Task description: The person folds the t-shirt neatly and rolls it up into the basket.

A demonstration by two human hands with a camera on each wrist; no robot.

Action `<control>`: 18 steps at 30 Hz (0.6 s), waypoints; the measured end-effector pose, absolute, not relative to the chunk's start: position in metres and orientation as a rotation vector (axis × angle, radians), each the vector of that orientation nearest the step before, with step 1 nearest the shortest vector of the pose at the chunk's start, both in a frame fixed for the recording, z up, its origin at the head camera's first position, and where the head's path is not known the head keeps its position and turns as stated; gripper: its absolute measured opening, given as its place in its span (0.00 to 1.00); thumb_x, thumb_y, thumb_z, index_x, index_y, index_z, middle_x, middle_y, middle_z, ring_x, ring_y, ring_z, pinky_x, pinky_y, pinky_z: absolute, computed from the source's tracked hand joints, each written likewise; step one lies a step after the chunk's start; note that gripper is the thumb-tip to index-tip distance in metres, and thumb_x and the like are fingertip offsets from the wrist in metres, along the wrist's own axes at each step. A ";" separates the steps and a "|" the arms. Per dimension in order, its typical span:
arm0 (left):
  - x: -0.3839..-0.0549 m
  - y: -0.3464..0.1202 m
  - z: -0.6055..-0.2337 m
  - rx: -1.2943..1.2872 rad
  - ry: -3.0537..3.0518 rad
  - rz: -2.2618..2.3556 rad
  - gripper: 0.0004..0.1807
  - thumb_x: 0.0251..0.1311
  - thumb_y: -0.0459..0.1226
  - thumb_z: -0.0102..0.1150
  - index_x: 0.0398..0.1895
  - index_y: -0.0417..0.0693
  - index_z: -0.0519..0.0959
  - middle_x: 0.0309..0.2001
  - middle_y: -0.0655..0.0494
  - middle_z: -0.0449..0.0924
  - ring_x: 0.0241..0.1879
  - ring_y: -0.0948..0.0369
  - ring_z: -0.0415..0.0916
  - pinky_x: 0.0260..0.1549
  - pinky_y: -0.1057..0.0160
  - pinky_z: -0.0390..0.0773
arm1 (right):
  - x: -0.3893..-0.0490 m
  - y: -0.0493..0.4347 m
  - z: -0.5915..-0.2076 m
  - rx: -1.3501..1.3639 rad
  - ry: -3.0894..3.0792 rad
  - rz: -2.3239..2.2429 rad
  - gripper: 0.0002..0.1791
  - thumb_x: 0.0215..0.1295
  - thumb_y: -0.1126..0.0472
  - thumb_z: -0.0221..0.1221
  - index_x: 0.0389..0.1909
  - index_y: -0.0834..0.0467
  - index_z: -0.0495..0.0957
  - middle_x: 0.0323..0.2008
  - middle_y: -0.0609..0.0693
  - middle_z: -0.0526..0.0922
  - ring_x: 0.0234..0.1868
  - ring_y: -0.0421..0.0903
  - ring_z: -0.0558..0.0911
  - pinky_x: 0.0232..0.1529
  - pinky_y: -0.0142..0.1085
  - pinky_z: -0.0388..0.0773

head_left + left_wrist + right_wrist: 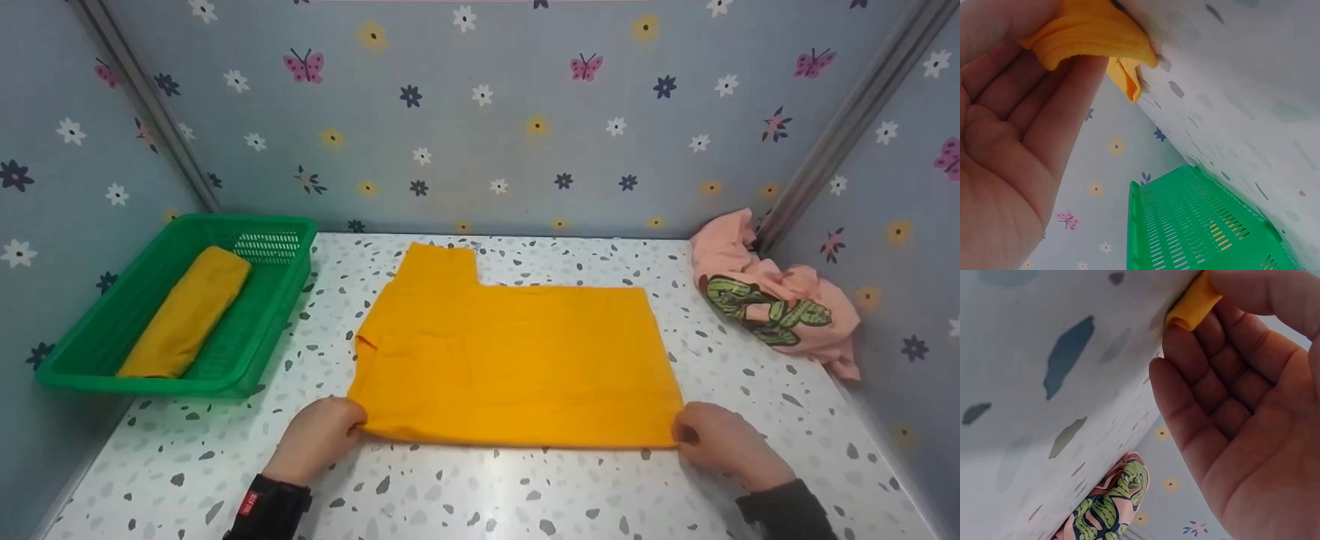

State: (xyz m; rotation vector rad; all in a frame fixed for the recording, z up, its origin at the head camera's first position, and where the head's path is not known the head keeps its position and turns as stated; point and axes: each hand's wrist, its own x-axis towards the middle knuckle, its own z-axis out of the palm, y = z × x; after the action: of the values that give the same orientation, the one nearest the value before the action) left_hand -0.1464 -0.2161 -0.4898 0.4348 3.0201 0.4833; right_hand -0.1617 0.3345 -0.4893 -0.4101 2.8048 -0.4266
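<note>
A yellow T-shirt lies spread sideways on the speckled table, doubled lengthwise, with a sleeve pointing to the back. My left hand pinches its near left corner between thumb and fingers; the left wrist view shows the yellow edge in that pinch. At the near right corner my right hand pinches the hem, and the right wrist view has a small fold of yellow cloth between thumb and fingers. The near edge runs almost straight between both hands.
At the left stands a green plastic basket with a folded mustard cloth inside. A crumpled pink garment with a green print lies at the back right, against the wall. Flowered panels enclose the table at the back and sides.
</note>
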 end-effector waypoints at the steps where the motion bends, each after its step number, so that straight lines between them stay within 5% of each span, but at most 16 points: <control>1: -0.146 -0.216 -0.489 0.434 3.016 0.484 0.06 0.52 0.27 0.67 0.25 0.47 0.85 0.23 0.60 0.76 0.25 0.61 0.70 0.34 0.54 0.76 | -0.162 0.334 -0.489 -0.409 2.803 -0.428 0.11 0.50 0.67 0.66 0.25 0.50 0.74 0.24 0.43 0.71 0.27 0.44 0.69 0.32 0.41 0.67; 18: -0.145 -0.218 -0.476 0.392 2.877 0.459 0.06 0.51 0.27 0.65 0.26 0.47 0.85 0.23 0.60 0.75 0.25 0.59 0.67 0.35 0.54 0.74 | -0.160 0.339 -0.482 -0.517 2.748 -0.481 0.09 0.52 0.64 0.65 0.26 0.49 0.75 0.24 0.40 0.71 0.26 0.41 0.70 0.30 0.38 0.67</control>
State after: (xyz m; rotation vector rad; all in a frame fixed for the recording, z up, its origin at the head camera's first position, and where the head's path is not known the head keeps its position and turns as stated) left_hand -0.1447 -0.2176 -0.4756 0.3923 2.8768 0.4595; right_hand -0.1598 0.3395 -0.4825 -0.5170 2.7477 -0.4811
